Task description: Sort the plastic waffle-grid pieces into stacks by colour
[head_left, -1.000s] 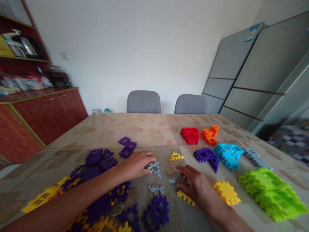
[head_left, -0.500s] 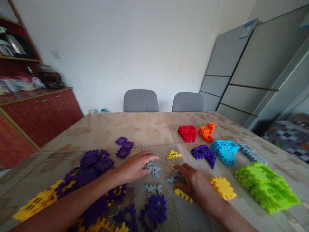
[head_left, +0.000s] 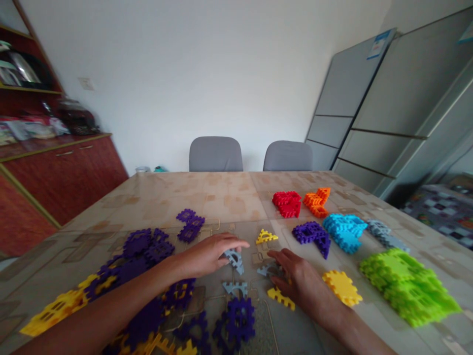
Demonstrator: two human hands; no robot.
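My left hand [head_left: 210,254] is closed on a grey triangular toothed building piece [head_left: 236,261], its index finger stretched out over it toward the right. The thumb is partly hidden. My right hand [head_left: 297,276] is curled round another grey building piece [head_left: 266,269], which sticks out to the left between thumb and fingers. A third grey triangular piece [head_left: 235,288] lies on the table between the hands, just behind a purple square piece [head_left: 241,318]. A yellow triangle [head_left: 266,236] lies beyond my right hand, and a yellow toothed strip [head_left: 281,298] lies under its thumb side.
On the left is a heap of purple pieces [head_left: 136,266] with yellow pieces [head_left: 55,313] beside it. To the right stand stacks of red [head_left: 287,203], orange [head_left: 317,202], blue [head_left: 344,231] and green pieces [head_left: 406,286], plus a yellow square [head_left: 342,287]. Two grey chairs [head_left: 215,154] stand behind the table.
My left index finger has reached a little further right, and the grey triangular piece in that hand has turned slightly. My right hand has barely moved.
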